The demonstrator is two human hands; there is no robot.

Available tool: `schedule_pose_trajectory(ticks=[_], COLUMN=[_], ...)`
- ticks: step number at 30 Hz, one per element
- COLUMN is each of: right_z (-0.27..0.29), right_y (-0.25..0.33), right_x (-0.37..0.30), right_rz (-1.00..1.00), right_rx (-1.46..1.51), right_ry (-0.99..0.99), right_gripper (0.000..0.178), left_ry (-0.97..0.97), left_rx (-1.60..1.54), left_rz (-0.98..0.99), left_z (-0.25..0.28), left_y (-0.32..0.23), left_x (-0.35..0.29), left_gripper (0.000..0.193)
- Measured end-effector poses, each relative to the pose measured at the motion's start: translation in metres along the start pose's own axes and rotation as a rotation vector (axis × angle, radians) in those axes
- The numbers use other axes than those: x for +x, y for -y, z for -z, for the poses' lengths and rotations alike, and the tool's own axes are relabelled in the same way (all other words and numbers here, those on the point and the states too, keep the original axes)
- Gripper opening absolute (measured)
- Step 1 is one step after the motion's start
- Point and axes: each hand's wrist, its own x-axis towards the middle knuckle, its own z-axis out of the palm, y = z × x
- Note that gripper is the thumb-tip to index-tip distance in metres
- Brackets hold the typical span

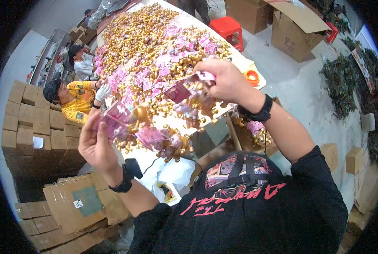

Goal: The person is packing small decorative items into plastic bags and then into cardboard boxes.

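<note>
My left hand (98, 144) pinches pink tags (118, 119) between thumb and fingers. Gold, bead-like ornaments (172, 146) with more pink tags hang beside it, somewhat blurred. Closed around the top of another bunch, my right hand (225, 82) holds pink tags (176, 91), with gold and pale purple ornaments (195, 108) dangling below. Both bunches are in the air over the near end of a white table (257, 78). Behind them spreads a large heap of gold ornaments (134, 38) mixed with pink tags.
A cardboard box (235, 139) with tagged ornaments stands below my right forearm. An orange tape roll (251, 78) lies at the table's right corner. Two co-workers, one in a yellow top (79, 101), are at the left side. Stacked cartons (40, 122) and a red stool (227, 29) flank the table.
</note>
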Motion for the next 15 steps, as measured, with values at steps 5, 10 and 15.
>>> schedule_pose_trajectory(ticks=[5,10,15], right_z=[0.052,0.089,0.083], right_y=[0.034,0.058,0.073], right_x=[0.030,0.036,0.022], right_rz=[0.299,0.377,0.314], right_rx=[-0.228,-0.316,-0.272], right_ry=[-0.207,-0.214,-0.155], right_gripper=[0.028,0.038,0.034], left_ry=[0.093,0.105,0.094], left_rx=[0.044,-0.016,-0.238], left_rz=[0.109,0.186,0.261], left_z=[-0.017,-0.059,-0.111], left_y=[0.011,0.027,0.021], left_x=[-0.029,-0.043,-0.057], left_gripper=[0.025,0.025,0.018])
